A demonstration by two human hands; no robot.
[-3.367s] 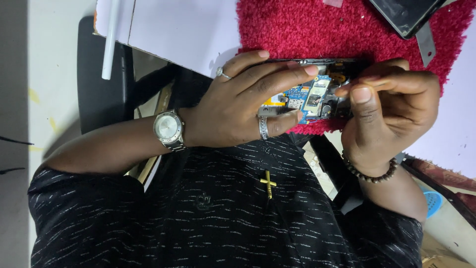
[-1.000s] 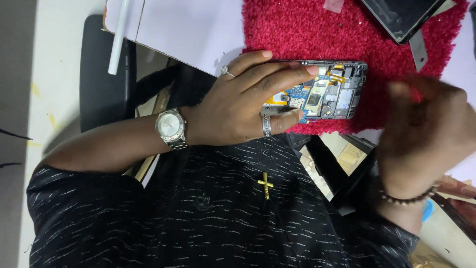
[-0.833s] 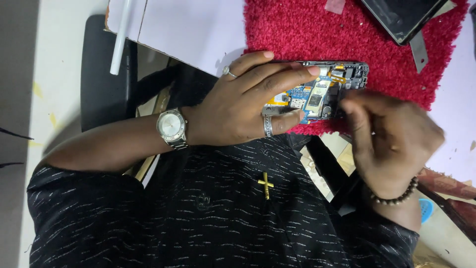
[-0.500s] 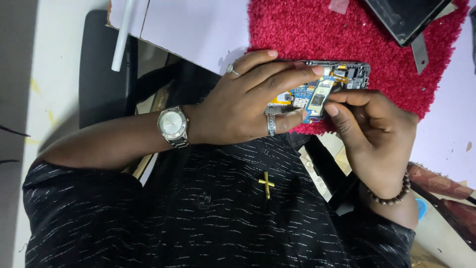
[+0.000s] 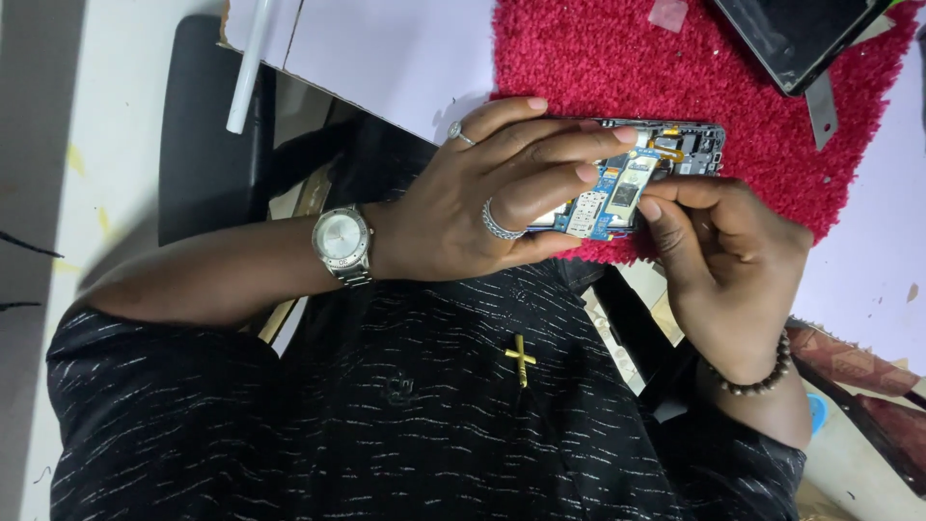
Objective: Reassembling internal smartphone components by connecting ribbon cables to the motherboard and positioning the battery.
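Note:
My left hand (image 5: 482,207), with rings and a silver wristwatch (image 5: 341,239), grips an opened phone (image 5: 690,143) from above. The phone's back is off, showing a blue circuit board (image 5: 600,210). It rests on the near edge of a red fuzzy mat (image 5: 598,48). My right hand (image 5: 733,260), wearing a bead bracelet, comes in from the right. Its thumb and forefinger pinch a small part in the middle of the board, next to my left fingertips.
A dark flat screen panel (image 5: 791,34) lies at the mat's top right, with a thin metal tool (image 5: 822,106) below it. A white sheet (image 5: 386,48) and a white stick (image 5: 248,68) are at top left, beside a black chair back (image 5: 203,125).
My right hand had lifted away to the right, then came back to the phone. Its fingertips now pinch at the board. My left hand kept its hold.

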